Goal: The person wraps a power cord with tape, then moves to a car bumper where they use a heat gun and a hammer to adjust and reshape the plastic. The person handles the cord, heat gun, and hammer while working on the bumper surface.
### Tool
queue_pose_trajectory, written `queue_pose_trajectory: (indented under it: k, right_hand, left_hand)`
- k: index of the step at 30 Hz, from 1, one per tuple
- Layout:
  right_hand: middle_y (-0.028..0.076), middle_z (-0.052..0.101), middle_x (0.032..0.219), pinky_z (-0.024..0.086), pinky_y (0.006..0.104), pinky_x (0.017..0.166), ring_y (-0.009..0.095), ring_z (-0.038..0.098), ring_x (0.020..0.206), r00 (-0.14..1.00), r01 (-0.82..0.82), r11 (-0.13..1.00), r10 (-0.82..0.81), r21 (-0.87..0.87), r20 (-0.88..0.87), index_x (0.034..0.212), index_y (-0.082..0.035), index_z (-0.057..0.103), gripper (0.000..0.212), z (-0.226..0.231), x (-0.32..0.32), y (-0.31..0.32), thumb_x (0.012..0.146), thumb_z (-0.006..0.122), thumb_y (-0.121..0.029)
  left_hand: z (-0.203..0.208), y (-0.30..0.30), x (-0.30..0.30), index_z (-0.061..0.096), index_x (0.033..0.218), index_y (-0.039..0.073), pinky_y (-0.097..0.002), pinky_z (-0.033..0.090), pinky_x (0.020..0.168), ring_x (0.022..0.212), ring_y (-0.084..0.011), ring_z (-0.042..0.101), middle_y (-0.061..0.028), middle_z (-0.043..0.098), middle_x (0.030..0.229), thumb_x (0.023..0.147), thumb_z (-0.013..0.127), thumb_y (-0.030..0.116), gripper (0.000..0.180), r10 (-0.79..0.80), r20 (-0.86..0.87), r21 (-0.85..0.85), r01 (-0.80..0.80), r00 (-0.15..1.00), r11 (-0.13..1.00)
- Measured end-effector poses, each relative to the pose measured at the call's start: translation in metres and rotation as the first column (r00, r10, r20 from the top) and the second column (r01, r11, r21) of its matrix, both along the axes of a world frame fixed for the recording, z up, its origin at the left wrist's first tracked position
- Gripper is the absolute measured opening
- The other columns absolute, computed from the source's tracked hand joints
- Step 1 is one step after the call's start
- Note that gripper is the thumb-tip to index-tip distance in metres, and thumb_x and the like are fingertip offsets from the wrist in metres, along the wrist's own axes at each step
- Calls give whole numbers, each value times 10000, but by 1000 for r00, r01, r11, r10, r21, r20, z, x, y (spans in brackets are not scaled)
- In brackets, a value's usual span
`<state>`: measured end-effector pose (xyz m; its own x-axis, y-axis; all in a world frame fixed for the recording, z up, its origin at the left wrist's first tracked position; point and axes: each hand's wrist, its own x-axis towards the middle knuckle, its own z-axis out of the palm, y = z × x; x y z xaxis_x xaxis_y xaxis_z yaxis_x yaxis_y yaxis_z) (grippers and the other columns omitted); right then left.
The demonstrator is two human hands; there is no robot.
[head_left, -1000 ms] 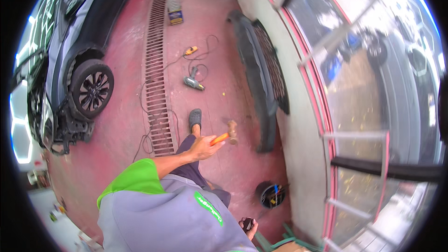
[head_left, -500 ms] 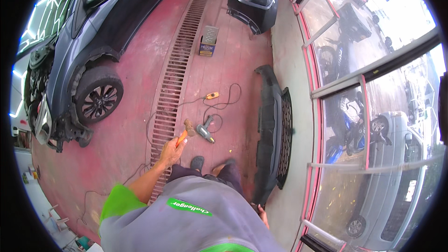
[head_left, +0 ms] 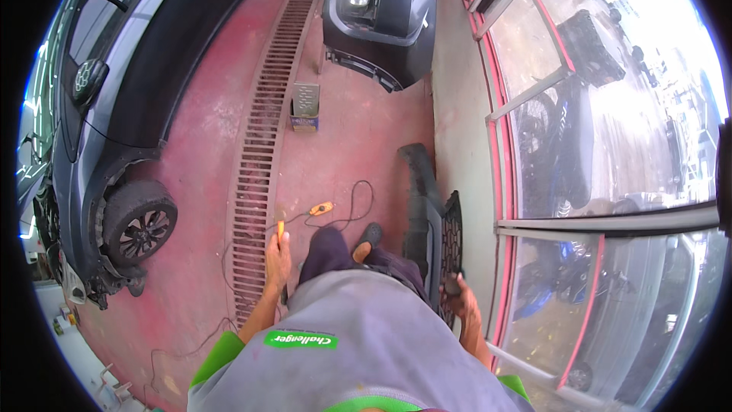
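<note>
My left hand [head_left: 277, 261] is closed around the orange handle of a hammer [head_left: 281, 227], held low in front of my left thigh. The hammer's head barely shows. At my right side a long dark bumper piece [head_left: 418, 191] with a honeycomb grille stands along the wall. My right hand [head_left: 465, 304] is beside that grille, fingers curled around something dark and rounded that I cannot make out. My shirt hides the bumper piece's near end.
A yellow cord box [head_left: 322, 208] with a looped black cable lies ahead. Farther off stand a small carton [head_left: 305, 118] and a dark car bumper [head_left: 381, 38]. A slotted floor drain [head_left: 259, 133] runs past a grey car [head_left: 130, 107] with its front stripped. Glass panes [head_left: 534, 152] line the right.
I have stepped forward, and the power tool on the floor is now hidden. My right hand has come forward and up beside the grille. The hammer has turned in my left hand.
</note>
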<state>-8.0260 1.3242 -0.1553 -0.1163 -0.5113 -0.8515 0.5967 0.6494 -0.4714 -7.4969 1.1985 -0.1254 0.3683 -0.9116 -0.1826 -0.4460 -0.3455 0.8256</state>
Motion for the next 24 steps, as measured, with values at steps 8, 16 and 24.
queue_pose_trajectory:
  k: [8,16,24]
  right_hand:
    - [92,658,1089,432,325,644,199,572,744,981,-20,989,-9,-147,-194,1262,-114,516,470,77,-40,-287,995,547,-500]
    - [138,641,1031,405,324,571,225,542,687,988,106,963,-130,-246,-81,1234,-79,534,514,54,-19,-563,980,517,-525]
    - [151,642,1091,439,347,636,240,586,762,986,-100,833,9,-544,-167,1239,-68,551,426,138,-1,-913,1039,399,-413]
  left_hand:
    - [39,-228,-59,534,913,-3,-354,389,596,655,-149,420,-68,431,677,1062,465,402,437,-54,-124,-32,51,991,998]
    - [58,-504,-83,561,956,29,-289,333,529,593,-81,384,23,407,658,1068,446,384,389,-118,-322,-90,94,939,991]
    - [121,-669,-106,564,1117,23,-227,291,489,553,-37,338,52,379,658,1079,426,373,379,-109,-549,-174,14,829,985]
